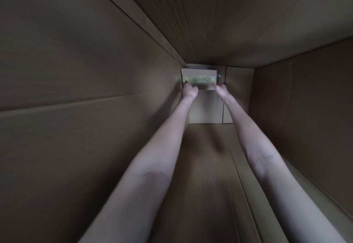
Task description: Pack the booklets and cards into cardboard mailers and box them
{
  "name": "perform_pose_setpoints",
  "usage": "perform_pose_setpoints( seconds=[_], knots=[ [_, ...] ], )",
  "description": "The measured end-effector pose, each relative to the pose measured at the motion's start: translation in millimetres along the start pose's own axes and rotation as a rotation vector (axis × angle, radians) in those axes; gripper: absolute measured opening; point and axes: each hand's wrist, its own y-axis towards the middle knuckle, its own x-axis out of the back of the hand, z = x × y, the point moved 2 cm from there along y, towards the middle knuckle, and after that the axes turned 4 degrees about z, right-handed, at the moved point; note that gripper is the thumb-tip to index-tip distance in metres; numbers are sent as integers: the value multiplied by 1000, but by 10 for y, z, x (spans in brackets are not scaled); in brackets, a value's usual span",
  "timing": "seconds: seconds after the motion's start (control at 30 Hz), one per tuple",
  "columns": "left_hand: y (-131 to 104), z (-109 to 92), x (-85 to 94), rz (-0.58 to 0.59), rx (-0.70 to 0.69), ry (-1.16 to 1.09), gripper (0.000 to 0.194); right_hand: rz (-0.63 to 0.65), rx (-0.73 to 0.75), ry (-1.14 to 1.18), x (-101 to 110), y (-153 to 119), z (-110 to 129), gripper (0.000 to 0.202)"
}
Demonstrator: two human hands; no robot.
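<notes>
Both arms reach deep into a large cardboard box. At its far end a small light carton [202, 74] with a shiny strip of tape stands above paler boxes. My left hand [189, 89] is at the carton's lower left corner, its fingers curled and partly hidden at the edge. At the lower right corner is my right hand [221, 89], fingers pointing toward the carton's side. The two hands grip the carton between them, as far as the blurred view shows.
Tall brown cardboard walls stand at the left [82, 70] and right [311, 118]. A cardboard panel [234, 18] spans the top. Pale boxes [205, 106] and a brown box [239, 88] line the far end. Long flaps or seams run along the bottom [204, 184].
</notes>
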Motion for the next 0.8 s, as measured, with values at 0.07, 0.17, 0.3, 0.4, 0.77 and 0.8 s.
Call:
perform_pose_setpoints(
  seconds=[0.07, 0.17, 0.3, 0.4, 0.77, 0.8],
  knots=[
    [-734, -82, 13, 59, 37, 55, 50, 83, -198, -93, -15, -701, 84, 89],
    [-1966, -198, 71, 177, 24, 134, 41, 289, -269, -348, 68, -1930, 293, 92],
    [-3504, -305, 303, 348, -144, 222, 42, 437, -265, -474, 424, -3450, 649, 68],
    [-4457, -218, 598, 434, -312, 243, 49, 509, -227, -550, 780, -4405, 897, 61],
    [-5397, 1142, 1562, 452, -812, 752, 43, 181, -21, -974, 285, -6398, 1165, 47],
    [-5397, 1203, 1580, 453, -827, 766, 38, 128, -37, -1003, 152, -6449, 1179, 44]
  ],
)
